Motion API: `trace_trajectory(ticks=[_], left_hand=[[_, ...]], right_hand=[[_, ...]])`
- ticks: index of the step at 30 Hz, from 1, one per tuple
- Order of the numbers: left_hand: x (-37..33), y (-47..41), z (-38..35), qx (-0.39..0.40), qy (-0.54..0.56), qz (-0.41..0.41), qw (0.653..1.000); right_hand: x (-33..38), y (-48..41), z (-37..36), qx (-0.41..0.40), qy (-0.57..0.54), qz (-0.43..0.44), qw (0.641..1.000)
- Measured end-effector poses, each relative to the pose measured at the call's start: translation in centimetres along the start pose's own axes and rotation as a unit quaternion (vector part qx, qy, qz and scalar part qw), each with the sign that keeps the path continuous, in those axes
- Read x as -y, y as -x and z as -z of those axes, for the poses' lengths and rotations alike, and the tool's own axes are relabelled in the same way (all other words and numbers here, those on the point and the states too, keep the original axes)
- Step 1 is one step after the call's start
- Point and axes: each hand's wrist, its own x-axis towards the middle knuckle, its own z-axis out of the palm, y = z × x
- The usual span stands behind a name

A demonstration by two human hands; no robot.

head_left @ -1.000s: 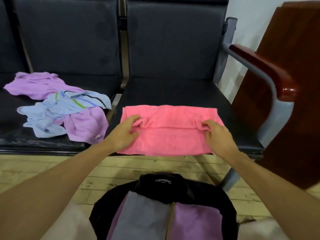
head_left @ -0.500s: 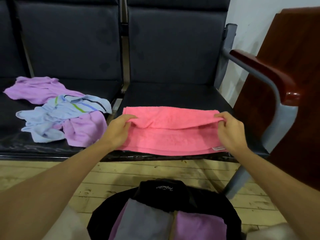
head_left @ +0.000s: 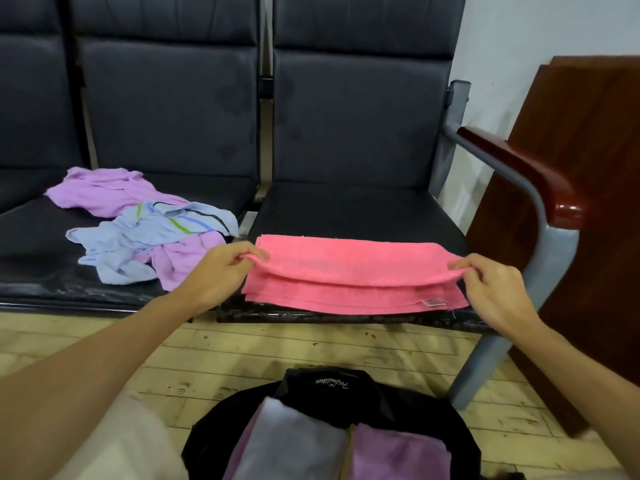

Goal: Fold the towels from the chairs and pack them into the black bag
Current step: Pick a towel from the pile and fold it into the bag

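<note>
Now, left hand (head_left: pixel 214 271), right hand (head_left: pixel 495 289); fingers (head_left: pixel 255 254) in pinch on pink towel (head_left: pixel 346 271) ends

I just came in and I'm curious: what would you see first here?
The bright pink towel jumps out, half folded on the right chair seat, the left hand and right hand each pinching an end. Left of it lies a crumpled heap of purple and blue towels, and the black bag on the floor holds folded towels.

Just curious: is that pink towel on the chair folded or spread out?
Folded, not finished: the pink towel lies in layers on the seat, left hand and right hand pinching its upper fold's ends.
</note>
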Motion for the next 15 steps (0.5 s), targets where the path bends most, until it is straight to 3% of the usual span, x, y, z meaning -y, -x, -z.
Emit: trace_trajectory(ticks=[4,9,15], left_hand=[[0.3,0.8,-0.1,0.087,-0.084,0.038,0.992],[-1.0,0.8,-1.1,0.066,-0.117,0.049,0.990],[0.2,-1.0,-2.8,-0.039,-0.160,0.097,0.982]], right_hand=[[-0.8,0.8,-0.8,0.128,0.059,-0.024,0.990],[-0.7,0.4,-1.2,0.107,0.059,-0.051,0.991],[0.1,-0.5,-2.7,0.056,0.072,-0.068,0.993]])
